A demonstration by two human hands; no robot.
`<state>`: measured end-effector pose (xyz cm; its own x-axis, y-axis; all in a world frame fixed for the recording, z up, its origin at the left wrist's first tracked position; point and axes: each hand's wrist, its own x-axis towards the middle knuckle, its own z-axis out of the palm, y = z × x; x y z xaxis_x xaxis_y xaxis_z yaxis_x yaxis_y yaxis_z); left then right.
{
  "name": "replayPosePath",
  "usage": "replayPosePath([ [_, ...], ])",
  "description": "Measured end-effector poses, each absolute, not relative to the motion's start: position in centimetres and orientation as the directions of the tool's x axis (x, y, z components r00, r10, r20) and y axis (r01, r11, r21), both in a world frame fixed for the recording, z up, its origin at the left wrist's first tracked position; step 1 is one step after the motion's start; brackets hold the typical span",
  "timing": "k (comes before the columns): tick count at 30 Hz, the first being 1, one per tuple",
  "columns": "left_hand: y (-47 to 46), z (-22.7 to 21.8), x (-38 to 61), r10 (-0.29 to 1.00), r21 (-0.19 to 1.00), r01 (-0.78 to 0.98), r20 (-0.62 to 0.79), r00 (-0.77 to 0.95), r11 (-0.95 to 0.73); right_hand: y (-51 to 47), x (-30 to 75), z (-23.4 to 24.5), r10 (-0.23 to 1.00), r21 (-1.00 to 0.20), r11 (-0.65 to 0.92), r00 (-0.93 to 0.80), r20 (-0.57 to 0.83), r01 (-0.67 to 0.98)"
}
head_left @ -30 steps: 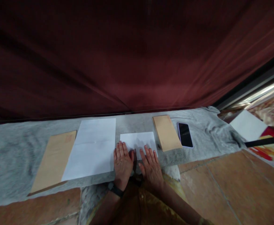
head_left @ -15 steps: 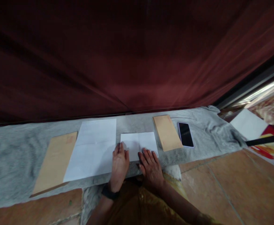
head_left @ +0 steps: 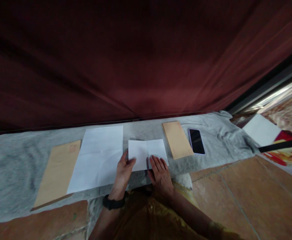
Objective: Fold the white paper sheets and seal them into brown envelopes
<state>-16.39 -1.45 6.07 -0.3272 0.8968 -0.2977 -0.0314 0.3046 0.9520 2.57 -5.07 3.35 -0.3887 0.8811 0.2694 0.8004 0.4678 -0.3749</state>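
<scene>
A folded sheet of white paper (head_left: 139,150) with a crease down its middle lies in front of me. My left hand (head_left: 125,166) pinches its left edge, thumb on top and fingers beneath, and that side looks slightly raised. My right hand (head_left: 160,174) rests flat on the paper's lower right part, fingers stretched forward. To the left, a larger white sheet (head_left: 98,160) with fold creases partly covers a brown envelope (head_left: 57,171). A stack of brown envelopes (head_left: 177,140) lies just right of the folded paper.
A grey cloth (head_left: 146,128) covers the narrow surface. A phone (head_left: 196,141) lies right of the envelope stack. Behind hangs a dark red curtain (head_left: 141,66). At far right are a white box-like object (head_left: 262,131) and a colourful printed item (head_left: 288,153). Tiled floor (head_left: 225,190) lies below.
My left hand has gone from resting on the folded paper's left part to gripping its left edge, which has lifted slightly. My right hand stays on the paper.
</scene>
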Motion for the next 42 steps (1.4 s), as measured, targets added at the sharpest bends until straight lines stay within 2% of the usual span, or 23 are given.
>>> replayPosePath([
  [4,-1.9,9.8,-15.2,0.916,0.962,-0.107,-0.271,-0.296,0.25,-3.8,1.6,4.7,0.886,-0.46,0.464,-0.382,0.265,0.757],
  [7,-2.4,13.2,-14.6,0.937,0.972,-0.101,-0.232,-0.26,0.213,-2.8,1.0,7.1,0.907,-0.619,0.422,-0.317,0.278,0.663],
  [10,-2.7,14.7,-14.7,0.928,0.975,-0.144,-0.207,-0.311,0.169,-2.0,0.5,9.7,0.956,-0.875,0.289,-0.168,0.241,0.388],
  [12,-2.8,14.3,-15.0,0.894,0.967,-0.164,-0.245,-0.376,0.196,-1.6,0.1,10.8,0.996,-0.991,0.094,-0.017,0.093,0.097],
  [14,-2.7,13.2,-15.2,0.845,0.945,-0.199,-0.321,-0.427,0.258,-1.3,-0.3,11.1,0.989,-0.978,-0.088,0.102,-0.109,-0.188],
  [16,-2.6,11.8,-15.2,0.803,0.903,-0.274,-0.423,-0.419,0.332,-1.2,-0.7,10.9,0.958,-0.886,-0.201,0.103,-0.266,-0.417],
  [19,-2.8,10.3,-14.8,0.769,0.822,-0.383,-0.547,-0.33,0.421,-1.5,-1.0,10.3,0.932,-0.703,-0.297,-0.035,-0.361,-0.646],
  [22,-3.0,9.6,-14.2,0.787,0.823,-0.402,-0.534,-0.31,0.4,-1.9,-1.0,9.6,0.912,-0.569,-0.325,-0.09,-0.401,-0.756],
  [25,-3.0,9.4,-13.9,0.826,0.848,-0.404,-0.477,-0.302,0.342,-2.0,-1.0,8.8,0.908,-0.562,-0.322,-0.08,-0.412,-0.762],
  [30,-2.5,7.8,-14.9,0.867,0.908,-0.299,-0.385,-0.317,0.294,-2.0,-1.1,6.2,0.916,-0.711,-0.361,-0.083,-0.394,-0.603],
  [34,-1.7,5.8,-16.4,0.866,0.952,-0.099,-0.305,-0.396,0.29,-2.8,-0.2,4.1,0.889,-0.729,-0.443,-0.153,-0.431,-0.522],
  [37,-1.6,5.1,-17.1,0.892,0.952,0.109,-0.221,-0.394,0.285,-4.0,1.3,3.7,0.842,-0.767,-0.537,-0.286,-0.458,-0.353],
  [40,-1.7,5.2,-17.3,0.915,0.91,0.335,-0.101,-0.39,0.243,-5.1,2.8,4.3,0.755,-0.742,-0.628,-0.411,-0.51,-0.233],
  [42,-1.8,5.5,-17.2,0.926,0.859,0.448,-0.074,-0.37,0.247,-5.5,3.5,4.9,0.736,-0.759,-0.637,-0.4,-0.547,-0.134],
])
